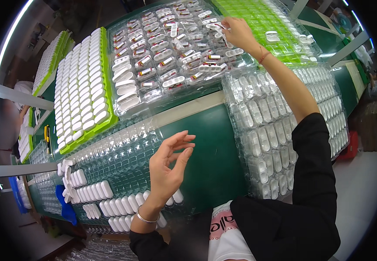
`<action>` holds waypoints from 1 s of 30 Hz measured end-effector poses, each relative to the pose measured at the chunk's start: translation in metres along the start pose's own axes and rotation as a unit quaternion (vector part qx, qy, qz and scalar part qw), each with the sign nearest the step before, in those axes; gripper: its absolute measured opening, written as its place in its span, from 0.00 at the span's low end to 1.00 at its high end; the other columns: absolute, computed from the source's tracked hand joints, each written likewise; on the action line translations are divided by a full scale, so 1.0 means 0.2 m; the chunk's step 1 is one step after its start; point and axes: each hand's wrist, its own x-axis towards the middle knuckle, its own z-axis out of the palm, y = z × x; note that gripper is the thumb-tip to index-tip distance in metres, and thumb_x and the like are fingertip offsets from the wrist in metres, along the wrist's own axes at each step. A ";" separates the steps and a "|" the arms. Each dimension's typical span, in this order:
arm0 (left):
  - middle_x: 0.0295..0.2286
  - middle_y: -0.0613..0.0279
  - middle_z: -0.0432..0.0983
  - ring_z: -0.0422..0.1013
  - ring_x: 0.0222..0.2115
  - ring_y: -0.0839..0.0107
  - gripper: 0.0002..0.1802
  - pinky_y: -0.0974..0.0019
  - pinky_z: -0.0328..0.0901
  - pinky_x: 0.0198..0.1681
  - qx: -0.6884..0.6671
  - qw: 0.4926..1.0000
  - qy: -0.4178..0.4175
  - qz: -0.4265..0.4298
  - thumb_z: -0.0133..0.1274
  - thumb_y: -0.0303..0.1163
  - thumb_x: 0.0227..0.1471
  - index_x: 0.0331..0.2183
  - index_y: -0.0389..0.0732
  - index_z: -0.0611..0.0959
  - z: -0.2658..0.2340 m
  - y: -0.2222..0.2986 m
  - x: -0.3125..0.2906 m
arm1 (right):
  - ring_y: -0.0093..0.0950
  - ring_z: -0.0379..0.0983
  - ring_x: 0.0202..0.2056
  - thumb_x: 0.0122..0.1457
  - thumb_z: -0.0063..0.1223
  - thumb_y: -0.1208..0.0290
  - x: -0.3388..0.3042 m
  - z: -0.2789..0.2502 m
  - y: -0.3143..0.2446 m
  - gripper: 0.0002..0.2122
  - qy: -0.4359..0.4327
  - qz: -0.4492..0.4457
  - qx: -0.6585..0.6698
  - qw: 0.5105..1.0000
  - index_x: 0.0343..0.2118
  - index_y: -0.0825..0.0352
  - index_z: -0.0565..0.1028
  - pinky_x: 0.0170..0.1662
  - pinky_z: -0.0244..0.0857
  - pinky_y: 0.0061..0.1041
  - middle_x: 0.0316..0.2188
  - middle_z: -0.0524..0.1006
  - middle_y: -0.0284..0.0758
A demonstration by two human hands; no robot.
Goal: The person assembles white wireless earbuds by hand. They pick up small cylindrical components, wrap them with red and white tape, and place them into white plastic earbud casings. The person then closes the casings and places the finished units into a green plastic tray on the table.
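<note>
My left hand (169,167) is raised over the green table, its fingers curved and apart with nothing between them. Farther away, my right hand (239,34) reaches to the far right part of a clear compartment tray (171,112). Its fingertips close on a white plastic shell (228,42), partly hidden by the hand. Around it in the tray lie several open white oval shells (173,81) and small red-and-metallic cylinders (215,57). Some shells lie loose across the compartments.
Stacked clear trays of oval shells (272,135) stand on the right. A lime-green tray of white oval pieces (84,82) is at the left. White capsule-shaped pieces (121,205) fill part of a near tray. A yellow cutter (47,135) and blue cloth (68,209) lie at the left edge.
</note>
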 end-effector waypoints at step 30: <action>0.35 0.50 0.79 0.77 0.34 0.68 0.16 0.67 0.73 0.34 0.171 0.949 0.195 0.178 0.59 0.23 0.52 0.44 0.31 0.79 0.04 -0.01 0.14 | 0.27 0.74 0.38 0.54 0.61 0.74 -0.55 -0.49 -1.00 0.21 -0.173 -0.050 0.371 0.911 0.51 0.67 0.71 0.37 0.69 0.23 0.39 0.75 0.36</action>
